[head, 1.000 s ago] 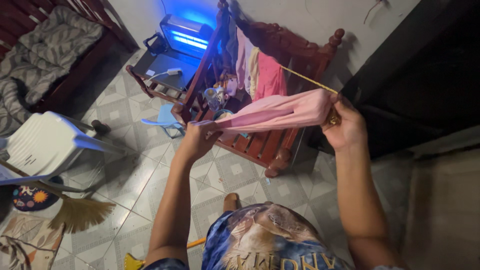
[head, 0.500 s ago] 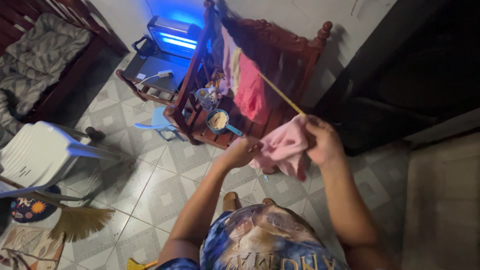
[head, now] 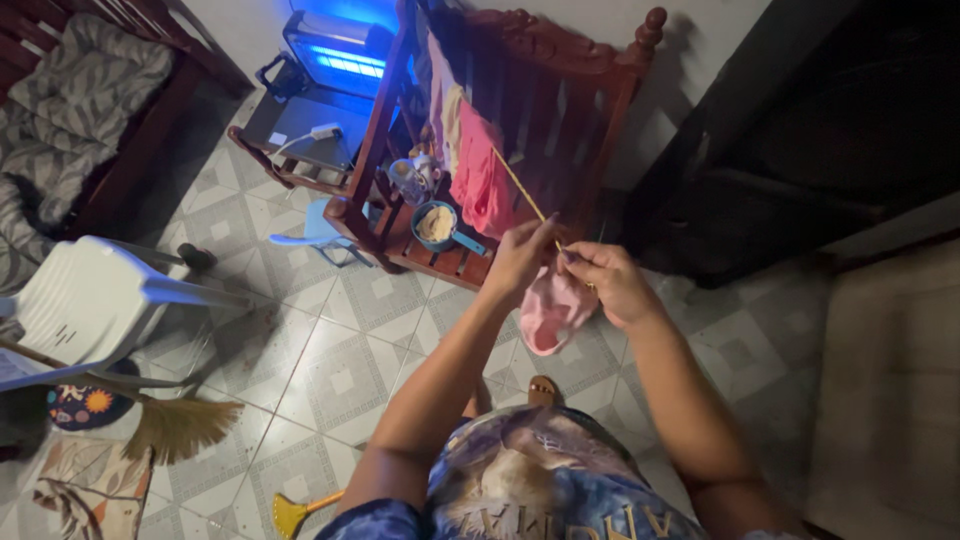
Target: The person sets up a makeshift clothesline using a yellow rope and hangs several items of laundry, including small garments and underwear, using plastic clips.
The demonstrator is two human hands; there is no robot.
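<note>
Near the middle of the frame the person's left hand (head: 518, 258) and right hand (head: 610, 284) meet over a bunched pink cloth (head: 550, 312), which hangs below them above the tiled floor (head: 330, 370). The left hand's fingers are curled and pinched at the top of the cloth; the right hand's fingers are closed round its upper edge and round the near end of a thin yellow cord (head: 518, 185), which runs up and to the left toward the wooden bench (head: 560, 60) in the upper centre. How tightly either hand grips cannot be told, since the picture is blurred there.

On the bench seat, just left of the hands, stands a small blue pot (head: 436, 224) with a handle, filled with something pale and grainy (its kind is not clear). Beside it sits a clear pitcher (head: 410, 180); what it holds cannot be seen. Pink and cream garments (head: 478, 170) hang over the bench back.

At the left edge is a white plastic chair (head: 90, 300), with a straw broom (head: 175, 425) below it. A blue-lit appliance (head: 335, 50) glows at the upper left.
</note>
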